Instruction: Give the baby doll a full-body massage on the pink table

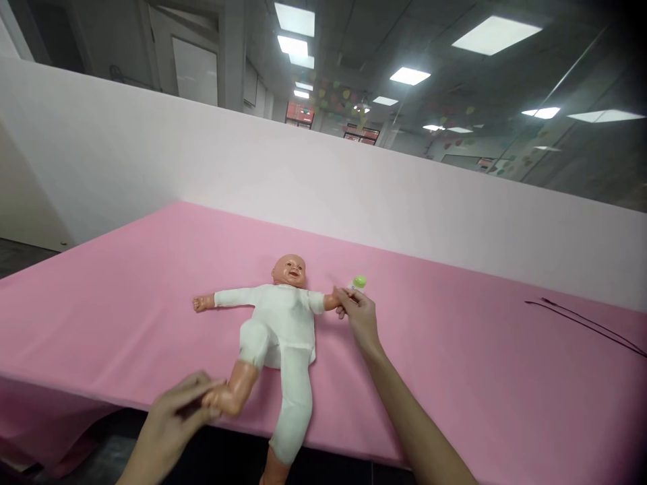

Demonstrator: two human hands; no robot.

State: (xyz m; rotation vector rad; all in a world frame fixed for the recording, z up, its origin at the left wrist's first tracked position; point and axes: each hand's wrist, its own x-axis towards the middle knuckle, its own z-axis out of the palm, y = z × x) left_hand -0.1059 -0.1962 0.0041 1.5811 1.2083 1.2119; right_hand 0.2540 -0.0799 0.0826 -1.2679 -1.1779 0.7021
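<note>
Doll [280, 323] lies face up on the pink worktop [455, 350], head away from me, arms spread, legs running toward me and over the near edge.

My left hand [174, 417] is closed around the doll's bare foot at the near edge of the worktop, fingers curled over it. The knee is bent, so that leg is drawn up and angled toward this hand; holding at the foot gives me control of the whole leg. The other leg, in its white trouser, hangs straight past the edge, just right of my left hand, unsupported.

My right hand [360, 315] reaches far forward and is pinched shut on the doll's hand at the end of its outstretched arm. That grip keeps the arm pulled out flat to the side. Just beyond my right fingers sits a small green-capped object [359, 281]; touching or merely close, I cannot tell.

The doll's other arm lies free on the cloth, well left of my right hand.

A dark thin cord [586, 323] lies far to the right, well apart from both hands.
</note>
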